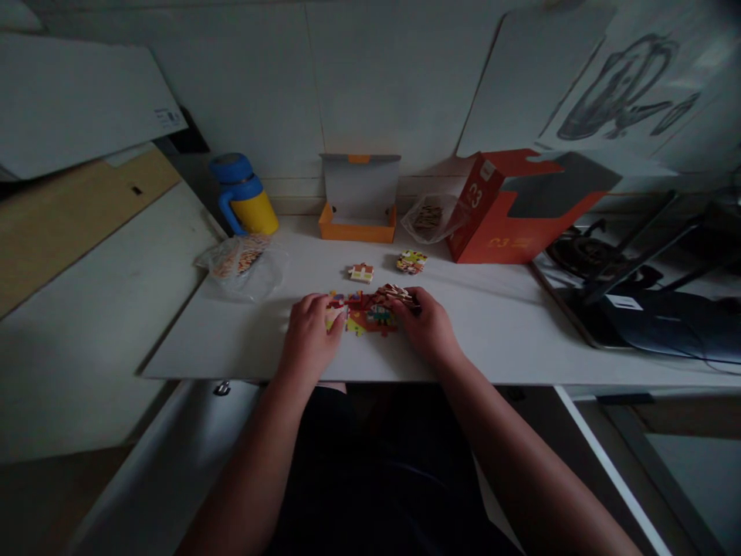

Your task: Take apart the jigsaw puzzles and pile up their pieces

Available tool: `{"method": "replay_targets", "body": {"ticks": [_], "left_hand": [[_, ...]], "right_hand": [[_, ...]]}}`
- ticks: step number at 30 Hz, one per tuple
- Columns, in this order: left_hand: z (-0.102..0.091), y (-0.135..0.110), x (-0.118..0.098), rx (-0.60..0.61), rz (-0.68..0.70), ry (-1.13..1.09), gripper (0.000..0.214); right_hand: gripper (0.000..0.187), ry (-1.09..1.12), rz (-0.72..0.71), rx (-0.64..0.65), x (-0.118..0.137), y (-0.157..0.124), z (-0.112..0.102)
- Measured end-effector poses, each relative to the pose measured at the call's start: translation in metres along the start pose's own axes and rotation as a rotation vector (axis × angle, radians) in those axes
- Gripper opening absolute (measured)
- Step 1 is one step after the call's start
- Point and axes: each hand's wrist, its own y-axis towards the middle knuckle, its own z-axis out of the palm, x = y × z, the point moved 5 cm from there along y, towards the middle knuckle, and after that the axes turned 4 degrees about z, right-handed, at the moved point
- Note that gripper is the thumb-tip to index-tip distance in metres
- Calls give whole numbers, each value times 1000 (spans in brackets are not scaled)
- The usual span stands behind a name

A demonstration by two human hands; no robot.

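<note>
A partly joined jigsaw puzzle [357, 320] in red, yellow and green lies flat on the white countertop between my hands. My left hand [309, 332] rests at its left edge, thumb and fingers apart and touching the pieces. At the puzzle's upper right, my right hand [429, 323] is closed around a bunch of jigsaw pieces [392, 293], its thumb over the puzzle. Beyond the hands sit a small stack of pieces [362, 272] and another colourful stack [411, 262].
An open orange box [357, 231] stands at the wall. Bags of pieces lie left [246, 266] and right [431, 218]. A blue-yellow flask [255, 202] stands back left, a red carton [501, 232] back right. A gas stove [590, 255] and black antennaed device [665, 320] are farther right.
</note>
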Motion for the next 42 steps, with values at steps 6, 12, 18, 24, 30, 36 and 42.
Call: {"method": "replay_targets", "body": {"ticks": [6, 12, 18, 24, 30, 36, 42], "left_hand": [[-11, 0, 51, 308, -63, -51, 48], [-7, 8, 55, 347, -147, -218, 47], [-3, 28, 57, 297, -104, -236, 44], [10, 50, 73, 398, -102, -229, 46], [16, 65, 79, 487, -68, -146, 37], [24, 69, 89, 527, -138, -98, 38], [29, 60, 84, 481, -199, -349, 39]], "right_hand": [[33, -26, -9, -7, -1, 1, 1], [36, -23, -15, -10, -2, 1, 0], [33, -18, -38, -2, 0, 1, 1], [32, -24, -19, 9, 2, 1, 1], [33, -10, -30, -1, 3, 0, 0], [35, 14, -26, 4, 1, 1, 1], [38, 137, -51, 75, 6, -1, 1]]}}
